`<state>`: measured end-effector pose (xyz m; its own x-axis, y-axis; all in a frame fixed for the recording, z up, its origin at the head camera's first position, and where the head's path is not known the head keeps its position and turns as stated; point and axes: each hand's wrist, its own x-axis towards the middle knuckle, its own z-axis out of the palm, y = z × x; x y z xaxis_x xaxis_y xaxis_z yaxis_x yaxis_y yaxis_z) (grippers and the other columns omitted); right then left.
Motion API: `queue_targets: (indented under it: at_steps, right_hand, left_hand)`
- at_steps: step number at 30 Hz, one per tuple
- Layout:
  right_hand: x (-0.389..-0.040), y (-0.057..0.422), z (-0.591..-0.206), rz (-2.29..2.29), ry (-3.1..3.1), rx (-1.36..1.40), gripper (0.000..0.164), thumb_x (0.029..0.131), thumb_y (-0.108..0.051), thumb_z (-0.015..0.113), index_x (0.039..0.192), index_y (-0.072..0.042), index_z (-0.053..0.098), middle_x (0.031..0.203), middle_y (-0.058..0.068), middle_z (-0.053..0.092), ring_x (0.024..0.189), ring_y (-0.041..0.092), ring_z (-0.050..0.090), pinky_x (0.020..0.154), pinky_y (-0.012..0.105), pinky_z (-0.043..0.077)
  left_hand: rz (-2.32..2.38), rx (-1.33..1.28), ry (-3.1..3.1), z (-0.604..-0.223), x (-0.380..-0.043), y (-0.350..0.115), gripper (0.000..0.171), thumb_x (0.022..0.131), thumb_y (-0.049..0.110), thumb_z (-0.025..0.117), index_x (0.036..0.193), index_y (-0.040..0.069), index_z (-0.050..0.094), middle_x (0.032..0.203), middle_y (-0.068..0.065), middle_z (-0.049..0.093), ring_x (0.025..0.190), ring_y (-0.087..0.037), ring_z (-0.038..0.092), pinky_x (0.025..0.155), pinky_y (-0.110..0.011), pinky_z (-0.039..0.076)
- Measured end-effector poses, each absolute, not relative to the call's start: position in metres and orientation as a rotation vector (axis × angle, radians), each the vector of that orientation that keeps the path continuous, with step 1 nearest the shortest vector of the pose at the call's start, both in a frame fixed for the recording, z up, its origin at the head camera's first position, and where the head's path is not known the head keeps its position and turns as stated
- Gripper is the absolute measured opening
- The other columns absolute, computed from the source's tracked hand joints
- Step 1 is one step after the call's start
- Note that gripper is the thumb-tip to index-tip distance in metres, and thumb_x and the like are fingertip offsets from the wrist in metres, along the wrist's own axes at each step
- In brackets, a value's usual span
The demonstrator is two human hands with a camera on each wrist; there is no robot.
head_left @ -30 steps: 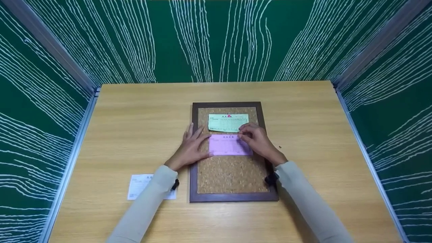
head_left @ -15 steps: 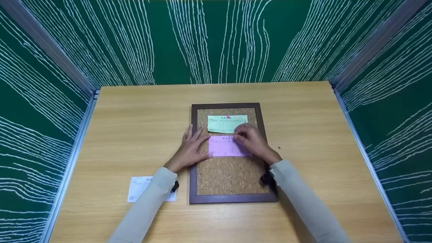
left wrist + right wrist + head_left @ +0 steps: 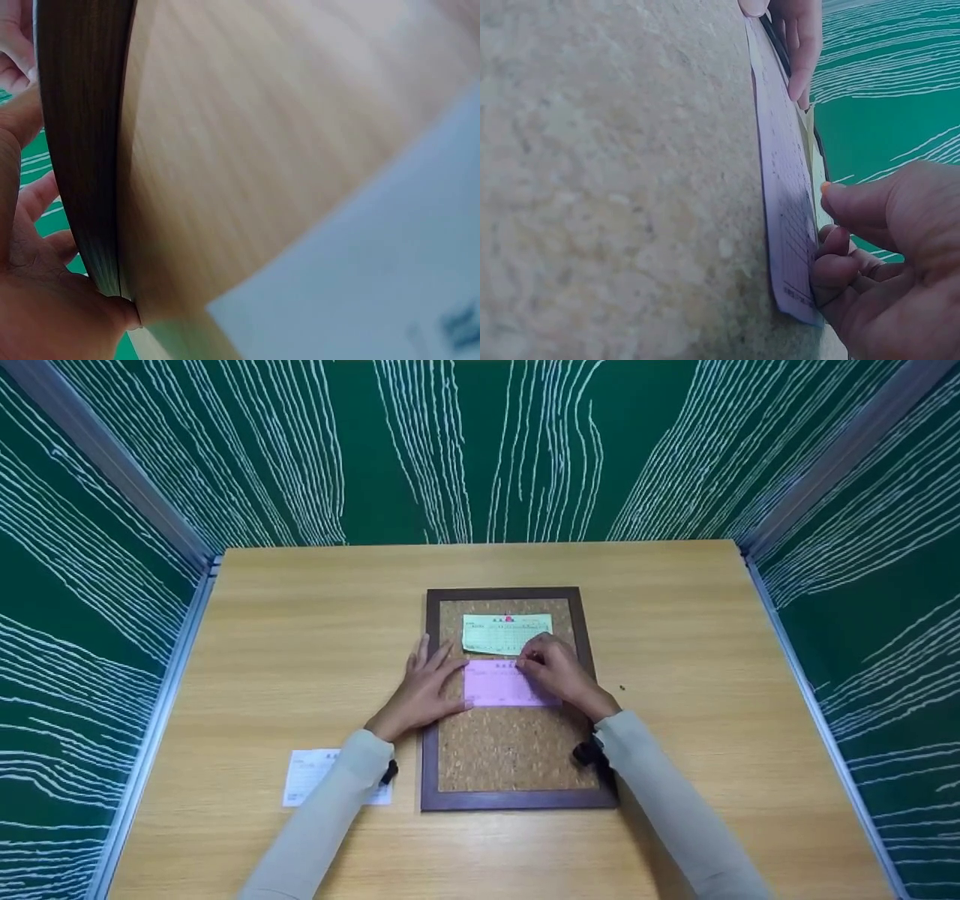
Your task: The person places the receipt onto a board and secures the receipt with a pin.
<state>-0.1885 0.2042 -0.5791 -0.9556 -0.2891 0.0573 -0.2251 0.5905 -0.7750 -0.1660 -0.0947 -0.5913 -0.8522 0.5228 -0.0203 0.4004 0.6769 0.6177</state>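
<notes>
A framed cork board (image 3: 517,754) lies on the table. On it, a pink-purple printed slip (image 3: 496,688) sits just below a green slip (image 3: 487,637), whose top edge bears a red push pin (image 3: 508,619). My left hand (image 3: 421,694) rests over the board's left side with fingers spread, thumb and forefinger at the purple slip's left corners. At that slip's upper edge, right of its middle, my right hand (image 3: 561,671) pinches a small orange push pin (image 3: 825,187), mostly hidden by thumb and fingers in the right wrist view.
A white printed slip (image 3: 307,772) lies on the table left of the board, partly under my left sleeve. Right of the board is a tiny dark speck (image 3: 622,688). Green panels with white lines (image 3: 525,450) enclose the table at the back and sides.
My right hand has shifted a little left along the purple slip's top edge, covering part of the green slip's lower right corner. The left hand and both slips have stayed in place.
</notes>
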Motion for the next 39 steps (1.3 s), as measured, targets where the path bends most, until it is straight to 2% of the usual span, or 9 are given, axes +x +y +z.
queue_targets:
  at_steps: [9, 17, 39]
  right_hand:
    - [-0.1919, 0.2016, -0.5785, -1.286, 2.723, -0.391, 0.011, 0.104, -0.007, 0.076, 0.098, 0.001, 0.081, 0.107, 0.015, 0.071, 0.100, 0.027, 0.061, 0.089, 0.040, 0.050]
    - [-0.1946, 0.2019, -0.5827, -1.305, 2.718, -0.383, 0.011, 0.105, -0.007, 0.075, 0.098, 0.000, 0.081, 0.105, 0.012, 0.069, 0.095, 0.025, 0.060, 0.084, 0.039, 0.049]
    - [-0.1984, 0.1989, -0.5763, -1.246, 2.706, -0.349, 0.013, 0.103, -0.009, 0.076, 0.093, -0.002, 0.082, 0.101, 0.009, 0.067, 0.093, 0.023, 0.056, 0.081, 0.037, 0.046]
  left_hand:
    - [0.920, 0.758, 2.695, -0.5913, -0.1660, -0.0951, 0.080, 0.095, 0.051, 0.083, 0.161, 0.016, 0.056, 0.182, -0.015, 0.022, 0.168, -0.049, -0.010, 0.132, -0.071, 0.000]
    - [0.918, 0.746, 2.691, -0.5920, -0.1649, -0.0952, 0.082, 0.096, 0.052, 0.082, 0.163, 0.015, 0.055, 0.183, -0.015, 0.019, 0.168, -0.048, -0.010, 0.132, -0.070, -0.001]
    - [0.941, 0.741, 2.675, -0.5896, -0.1642, -0.0961, 0.080, 0.096, 0.051, 0.083, 0.162, 0.015, 0.056, 0.183, -0.015, 0.020, 0.168, -0.047, -0.011, 0.132, -0.069, -0.002]
